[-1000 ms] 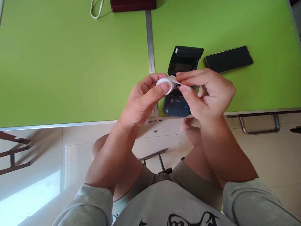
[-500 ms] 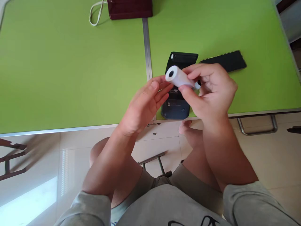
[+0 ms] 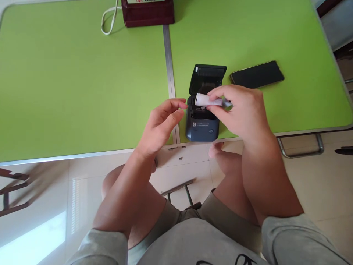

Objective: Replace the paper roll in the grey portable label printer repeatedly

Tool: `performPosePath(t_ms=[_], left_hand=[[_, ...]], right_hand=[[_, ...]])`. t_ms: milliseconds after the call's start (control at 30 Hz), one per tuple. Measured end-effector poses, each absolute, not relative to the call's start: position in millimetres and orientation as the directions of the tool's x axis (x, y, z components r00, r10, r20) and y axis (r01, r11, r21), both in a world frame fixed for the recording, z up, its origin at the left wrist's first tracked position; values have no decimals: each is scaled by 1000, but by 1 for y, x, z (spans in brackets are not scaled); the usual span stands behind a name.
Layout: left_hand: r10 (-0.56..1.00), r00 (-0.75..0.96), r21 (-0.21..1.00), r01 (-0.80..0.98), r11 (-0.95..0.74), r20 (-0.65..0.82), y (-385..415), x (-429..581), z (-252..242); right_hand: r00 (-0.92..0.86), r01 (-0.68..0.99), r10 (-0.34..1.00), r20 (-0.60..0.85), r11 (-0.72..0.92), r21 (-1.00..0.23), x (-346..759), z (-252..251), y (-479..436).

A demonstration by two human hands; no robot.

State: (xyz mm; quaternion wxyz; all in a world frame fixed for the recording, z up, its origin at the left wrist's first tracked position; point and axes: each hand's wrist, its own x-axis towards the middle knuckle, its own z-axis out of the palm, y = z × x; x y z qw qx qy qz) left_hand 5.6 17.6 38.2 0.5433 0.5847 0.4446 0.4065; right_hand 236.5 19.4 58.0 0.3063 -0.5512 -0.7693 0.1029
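Observation:
A small dark label printer (image 3: 202, 131) sits at the table's front edge with its lid (image 3: 208, 75) raised. Over its compartment, my right hand (image 3: 239, 108) pinches a white paper roll (image 3: 203, 100) between thumb and fingers. The roll lies roughly sideways, its hollow end pointing left. A greyish piece sticks out at the roll's right end, partly behind my fingers. My left hand (image 3: 167, 123) is just left of the printer, holding nothing, thumb and fingers apart. Whether its fingertips touch the printer's side, I cannot tell.
A black phone (image 3: 257, 74) lies right of the printer on the green table (image 3: 82, 81). At the back stands a dark red box (image 3: 149, 14) with a white cord (image 3: 110, 20). A metal strip (image 3: 168, 59) divides the tabletop. Below the edge are my legs and a stool (image 3: 179, 187).
The paper roll has come down toward the printer's compartment and turned more level. My left hand has drawn away from the roll, leftward. The view has shifted slightly.

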Motion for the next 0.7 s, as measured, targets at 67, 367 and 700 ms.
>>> performPosePath(t_ms=[67, 367, 700], left_hand=[[966, 260, 996, 86, -13, -10, 18, 8, 37], [987, 150, 989, 127, -76, 57, 24, 8, 33], [976, 218, 970, 233, -63, 11, 25, 7, 14]], right_hand=[[-204, 784, 915, 348, 366, -502, 237, 56, 21], [-263, 806, 935, 237, 348, -479, 234, 48, 29], [-384, 758, 894, 231, 448, -474, 234, 84, 13]])
